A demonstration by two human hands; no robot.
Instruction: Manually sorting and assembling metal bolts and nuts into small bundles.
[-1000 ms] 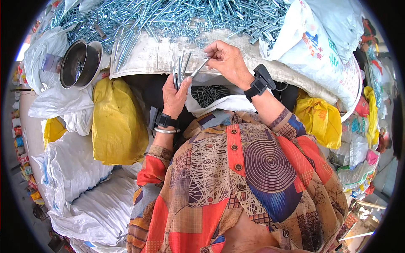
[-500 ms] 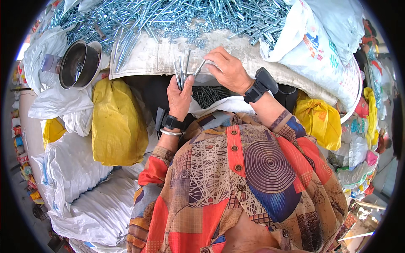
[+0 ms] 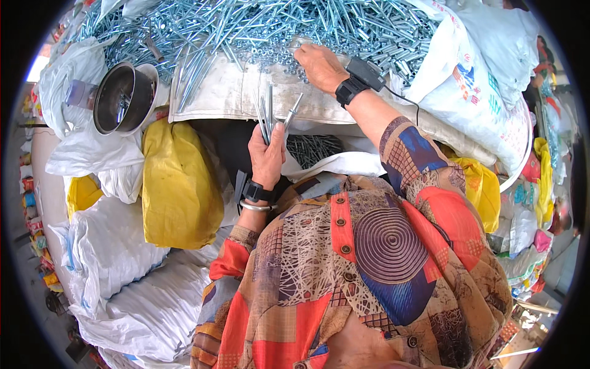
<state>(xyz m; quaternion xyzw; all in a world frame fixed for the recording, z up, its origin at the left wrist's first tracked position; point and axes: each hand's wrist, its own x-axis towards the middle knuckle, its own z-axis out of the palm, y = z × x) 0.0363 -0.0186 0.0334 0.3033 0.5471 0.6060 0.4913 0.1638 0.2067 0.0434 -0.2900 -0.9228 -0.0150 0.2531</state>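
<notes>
My left hand (image 3: 267, 158) is closed round several thin metal rods (image 3: 269, 104), which stick up from the fingers in a loose fan. The rightmost rod (image 3: 294, 111) leans away from the rest and has a thicker part lower down. My right hand (image 3: 321, 66) is over the near edge of a spread of small metal nuts (image 3: 270, 56), fingers bent together among them. Whatever its fingertips pinch is hidden. Beyond the nuts lies a large heap of shiny rods (image 3: 203, 27), with short metal sleeves (image 3: 402, 52) on the right side.
A dark metal bowl (image 3: 117, 98) with a few metal pieces stands at the left. A yellow bag (image 3: 178, 190) hangs below the pale work cloth (image 3: 215, 92). Dark rods (image 3: 313, 147) lie under its edge. White sacks (image 3: 110, 246) fill the lower left; another white sack (image 3: 467, 80) stands right.
My right hand has left the rod by my left hand and moved up and away to the nuts. My left hand still grips the rods, nearly in place.
</notes>
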